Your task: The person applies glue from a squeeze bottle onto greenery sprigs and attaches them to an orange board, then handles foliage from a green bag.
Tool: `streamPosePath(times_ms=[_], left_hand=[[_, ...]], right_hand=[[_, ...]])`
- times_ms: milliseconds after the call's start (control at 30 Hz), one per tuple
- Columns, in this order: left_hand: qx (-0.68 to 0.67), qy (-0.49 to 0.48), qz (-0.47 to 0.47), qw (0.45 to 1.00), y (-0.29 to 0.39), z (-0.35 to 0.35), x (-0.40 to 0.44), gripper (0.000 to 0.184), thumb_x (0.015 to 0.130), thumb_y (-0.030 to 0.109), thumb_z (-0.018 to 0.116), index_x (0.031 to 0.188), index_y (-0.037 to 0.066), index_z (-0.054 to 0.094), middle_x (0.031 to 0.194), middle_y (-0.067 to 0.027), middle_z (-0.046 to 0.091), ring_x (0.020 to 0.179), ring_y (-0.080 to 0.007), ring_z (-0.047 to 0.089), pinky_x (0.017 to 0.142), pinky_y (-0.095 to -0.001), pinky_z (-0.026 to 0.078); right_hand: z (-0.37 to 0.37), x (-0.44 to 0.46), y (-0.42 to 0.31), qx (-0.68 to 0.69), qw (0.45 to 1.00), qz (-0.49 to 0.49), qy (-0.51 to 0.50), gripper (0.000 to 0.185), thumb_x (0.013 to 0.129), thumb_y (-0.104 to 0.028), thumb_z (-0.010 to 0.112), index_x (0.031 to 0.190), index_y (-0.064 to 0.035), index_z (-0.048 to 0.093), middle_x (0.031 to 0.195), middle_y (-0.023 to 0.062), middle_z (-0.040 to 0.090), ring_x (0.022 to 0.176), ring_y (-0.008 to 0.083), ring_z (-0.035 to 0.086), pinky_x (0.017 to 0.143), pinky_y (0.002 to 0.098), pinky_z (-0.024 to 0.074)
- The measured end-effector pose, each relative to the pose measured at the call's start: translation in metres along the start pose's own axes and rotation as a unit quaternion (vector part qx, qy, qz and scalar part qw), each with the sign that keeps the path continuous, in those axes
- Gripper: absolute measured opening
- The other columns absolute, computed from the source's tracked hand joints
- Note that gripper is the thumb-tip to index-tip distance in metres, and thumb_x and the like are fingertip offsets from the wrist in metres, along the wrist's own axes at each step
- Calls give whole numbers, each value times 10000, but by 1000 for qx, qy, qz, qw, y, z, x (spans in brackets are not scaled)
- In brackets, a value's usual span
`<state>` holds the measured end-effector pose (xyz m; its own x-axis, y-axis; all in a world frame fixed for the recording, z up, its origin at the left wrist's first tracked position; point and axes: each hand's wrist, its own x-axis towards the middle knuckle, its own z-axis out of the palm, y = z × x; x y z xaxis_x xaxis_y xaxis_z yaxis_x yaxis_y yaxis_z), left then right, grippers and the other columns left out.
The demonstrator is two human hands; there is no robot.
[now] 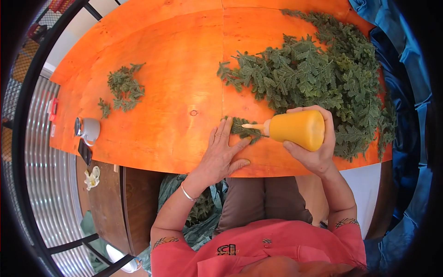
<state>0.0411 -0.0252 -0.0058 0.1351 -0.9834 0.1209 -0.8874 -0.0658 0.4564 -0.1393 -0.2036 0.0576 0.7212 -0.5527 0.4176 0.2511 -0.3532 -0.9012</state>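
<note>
A yellow squeeze bottle [297, 129] with a pale nozzle lies tipped on its side in my right hand [318, 150], whose fingers wrap round it. Its tip points left, over a small green sprig [242, 127] near the table's front edge. My left hand [224, 150] rests flat on the table with fingers stretched out, the fingertips touching the sprig's left side. To the right spreads a large heap of green sprigs [309, 74], partly behind the bottle and my right hand.
The orange wooden table [175, 55] curves around me. On its left lie a small group of sprigs [124, 87], a grey mug [88, 129] and a dark phone-like object [85, 151]. Below the edge, a green plastic bag [168, 189] holds more greenery. Blue cloth [415, 60] hangs at right.
</note>
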Motion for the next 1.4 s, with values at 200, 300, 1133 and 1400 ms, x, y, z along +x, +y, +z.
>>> streamPosePath(times_ms=[200,300,1133,1400], left_hand=[[7,3,4,1000,-2,1,0,574,834,472,664,1290,132,584,1508,-329,175,1422,-473,149,1133,-545,184],[10,-5,-1,1000,-1,1,1,575,837,475,660,1299,143,580,1508,-328,179,1424,-471,145,1133,-548,181],[-18,22,-12,1000,-1,4,-1,734,835,448,672,1408,74,408,1504,-317,205,1418,-455,178,1132,-566,172],[50,2,0,999,3,2,0,674,867,423,652,1383,58,419,1525,-270,219,1435,-421,179,1135,-559,164]], right_hand=[[6,6,12,-29,999,10,-16,696,734,-64,812,1270,-16,371,1176,128,557,1044,189,597,890,332,506],[3,10,10,-59,998,9,-13,691,735,-81,819,1268,-18,383,1141,119,572,1020,182,605,873,320,511],[-20,12,-6,-114,992,46,-9,670,717,-152,836,1224,-18,419,998,103,639,908,187,656,804,320,527],[-33,2,-11,-132,991,26,3,675,705,-151,842,1220,-20,425,1002,105,640,914,190,656,806,320,525]])
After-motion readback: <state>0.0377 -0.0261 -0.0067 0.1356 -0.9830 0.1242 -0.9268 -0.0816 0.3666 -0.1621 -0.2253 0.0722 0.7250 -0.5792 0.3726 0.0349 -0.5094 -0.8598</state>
